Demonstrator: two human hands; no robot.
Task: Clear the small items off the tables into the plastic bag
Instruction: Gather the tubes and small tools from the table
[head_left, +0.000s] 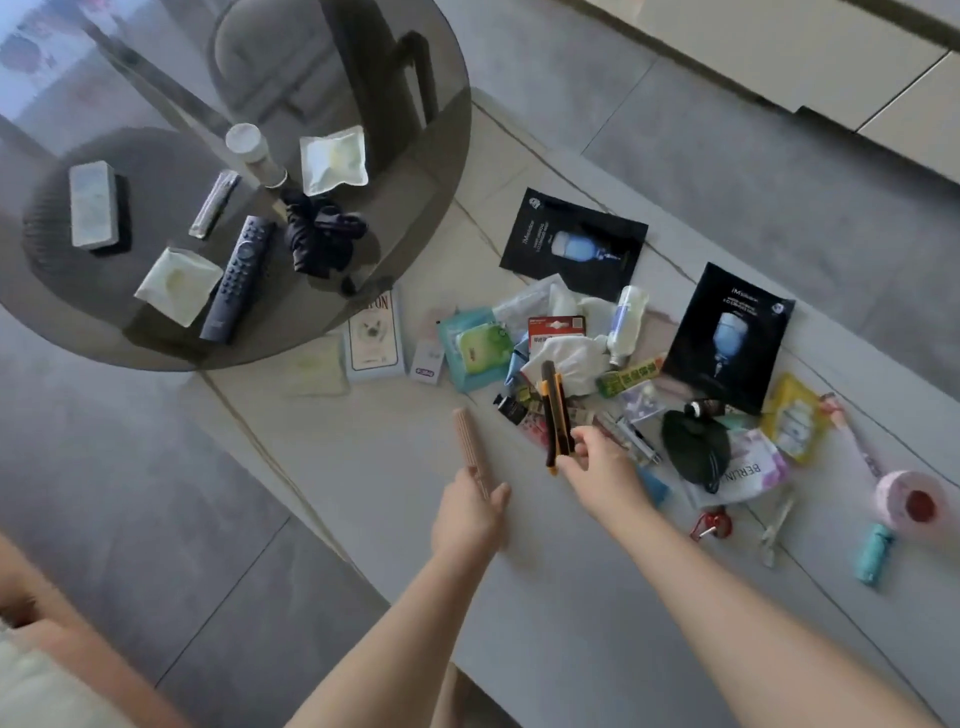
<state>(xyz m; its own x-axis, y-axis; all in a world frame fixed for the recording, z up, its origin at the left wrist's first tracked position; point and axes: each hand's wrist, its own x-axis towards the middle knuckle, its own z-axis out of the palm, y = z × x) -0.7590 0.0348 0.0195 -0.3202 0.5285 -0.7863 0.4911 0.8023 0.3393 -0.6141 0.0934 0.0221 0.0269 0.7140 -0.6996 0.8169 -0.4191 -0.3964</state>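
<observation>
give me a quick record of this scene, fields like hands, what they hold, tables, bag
left hand: holds a ribbed pink stick
right hand: fingers pinch a yellow-black utility knife, lifted over the pile
round glass table: remote, white sachets, jar, black cloth
light table: clutter of packets, wipes, bottle, two black mask sachets, pink tape roll
plastic bag: not in view

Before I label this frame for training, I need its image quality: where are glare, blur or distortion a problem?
Head view: sky glare washes out the far left of the round smoked-glass table; wide-angle bending curves the pale marble-look low table; the pink tape roll at the right edge is smeared; the right hand holding the orange-and-black utility knife stays legible.
</observation>
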